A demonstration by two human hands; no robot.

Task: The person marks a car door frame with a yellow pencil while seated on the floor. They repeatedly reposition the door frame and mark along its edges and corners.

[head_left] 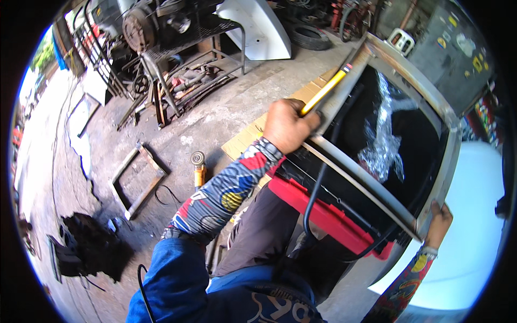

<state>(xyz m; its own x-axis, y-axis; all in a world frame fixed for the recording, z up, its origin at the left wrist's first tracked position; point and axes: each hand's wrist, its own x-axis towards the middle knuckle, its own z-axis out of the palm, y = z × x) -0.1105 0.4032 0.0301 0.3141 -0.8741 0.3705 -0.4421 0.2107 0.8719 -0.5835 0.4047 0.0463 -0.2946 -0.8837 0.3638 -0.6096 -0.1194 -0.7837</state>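
My left hand (291,125) is closed around a yellow pencil (326,91) with a reddish end, which points up and away. Its thumb side lies against the left corner of a bare metal rectangular frame (439,94). At the frame's near right corner, my right hand (439,223) grips the metal bar, fingers partly hidden behind it. The frame is tilted over a black surface (361,105), on which crumpled clear plastic wrap (383,145) shows. A red plastic edge (323,210) and a black cable (311,202) are below the frame's near side.
On the floor to the left lie an angle grinder (198,171), a smaller metal frame (134,177) and a black bundle (97,245). A metal stand (199,35) with machine parts, a tire (309,37) and a white panel (264,32) are farther back. Cardboard (245,137) lies beneath my work.
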